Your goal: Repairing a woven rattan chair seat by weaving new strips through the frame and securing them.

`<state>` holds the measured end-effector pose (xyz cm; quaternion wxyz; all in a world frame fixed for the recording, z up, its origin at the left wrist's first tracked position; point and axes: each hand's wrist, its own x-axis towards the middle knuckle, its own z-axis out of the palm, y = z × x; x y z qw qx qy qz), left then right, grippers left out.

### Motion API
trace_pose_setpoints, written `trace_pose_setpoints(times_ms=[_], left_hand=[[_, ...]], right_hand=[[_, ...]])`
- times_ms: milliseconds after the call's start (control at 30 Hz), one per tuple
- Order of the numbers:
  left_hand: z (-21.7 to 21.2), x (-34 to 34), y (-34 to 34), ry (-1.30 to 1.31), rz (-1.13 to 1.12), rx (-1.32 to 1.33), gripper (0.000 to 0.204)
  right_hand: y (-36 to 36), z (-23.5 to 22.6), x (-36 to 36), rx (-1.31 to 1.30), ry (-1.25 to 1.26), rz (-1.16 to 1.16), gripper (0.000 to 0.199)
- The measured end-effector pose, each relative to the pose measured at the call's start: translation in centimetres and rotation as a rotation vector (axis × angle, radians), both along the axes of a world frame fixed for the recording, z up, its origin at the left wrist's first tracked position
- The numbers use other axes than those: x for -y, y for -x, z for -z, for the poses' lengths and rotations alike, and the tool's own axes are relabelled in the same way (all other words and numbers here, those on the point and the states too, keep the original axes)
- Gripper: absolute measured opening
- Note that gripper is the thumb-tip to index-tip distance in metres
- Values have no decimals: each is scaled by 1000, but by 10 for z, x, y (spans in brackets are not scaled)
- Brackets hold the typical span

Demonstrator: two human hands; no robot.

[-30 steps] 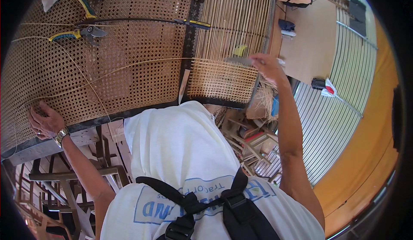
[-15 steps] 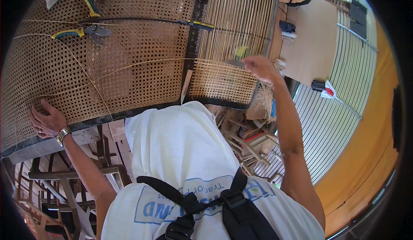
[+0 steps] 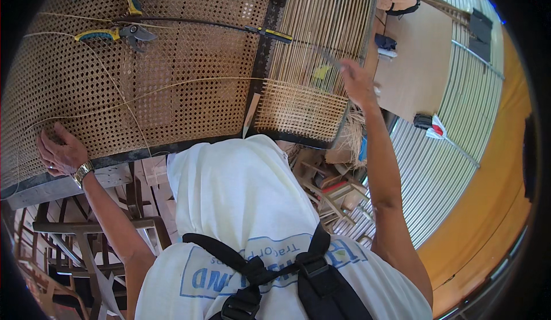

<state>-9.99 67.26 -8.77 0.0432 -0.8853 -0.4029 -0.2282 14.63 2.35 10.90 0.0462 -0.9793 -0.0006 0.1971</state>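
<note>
The right hand [image 3: 359, 84] grips one end of a flat grey tool [image 3: 329, 57], blurred; its long axis slants from the fingertips forward and leftward, free end pointing away from the body, over the cane strands [image 3: 313, 10] beyond those fingers; the left hand [image 3: 63, 152], fingers spread, rests on woven cane [image 3: 189, 110].

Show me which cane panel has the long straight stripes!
The right panel, nearest the right hand: its upper part is mostly long parallel strands. The left panel, under the left hand, is holed mesh instead.
</note>
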Motion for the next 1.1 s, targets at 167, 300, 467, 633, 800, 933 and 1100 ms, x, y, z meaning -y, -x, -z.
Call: trace_pose_setpoints(times_ms=[167, 300, 467, 633, 800, 933, 1100], left_hand=[[-3, 1, -2, 1, 7, 0, 59], [-3, 4, -1, 63, 5, -11, 68], [-6, 7, -3, 58, 4, 25, 67], [-3, 2, -1, 57, 24, 24, 67], [-5, 4, -2, 37, 7, 14, 66], [-5, 4, -2, 38, 8, 20, 67], [-2, 4, -1, 55, 3, 13, 67]], right_hand=[[-4, -10, 8, -416, -46, -142, 28], [11, 2, -1, -153, -14, -8, 30], [11, 3, -5, -358, -86, -110, 30], [14, 6, -5, -617, -79, 18, 30], [10, 21, 7, -117, -134, 80, 30], [12, 18, -8, -586, -118, 26, 30], [9, 23, -6, -219, -179, 33, 30]])
